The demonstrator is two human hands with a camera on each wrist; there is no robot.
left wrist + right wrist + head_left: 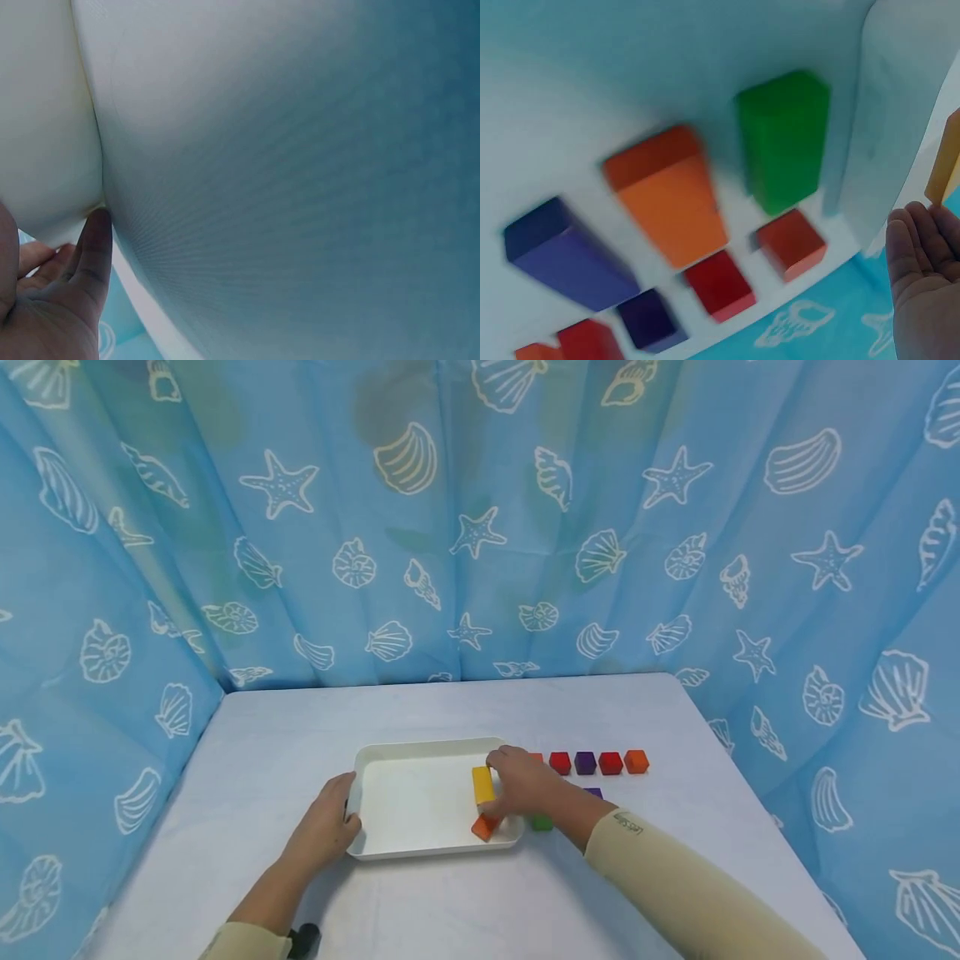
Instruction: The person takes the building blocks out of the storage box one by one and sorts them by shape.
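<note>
A white tray (416,806) lies on the table, its left rim in the grip of my left hand (322,827). In the left wrist view, one finger of the left hand (64,292) meets the edge of the tray (45,112). Over the tray's right end, my right hand (521,785) pinches a yellow block (482,785) between fingers and thumb. An orange block (483,827) sits just below it in the tray, partly covered by the thumb. In the right wrist view, the fingertips of the right hand (930,277) are right at the yellow block (946,161).
Right of the tray, a row holds red cubes (559,763), a purple cube (585,763) and an orange cube (637,762). Nearer stand a green block (784,142), an orange block (671,202) and a purple block (570,255). A blue shell-patterned curtain (480,577) surrounds the table.
</note>
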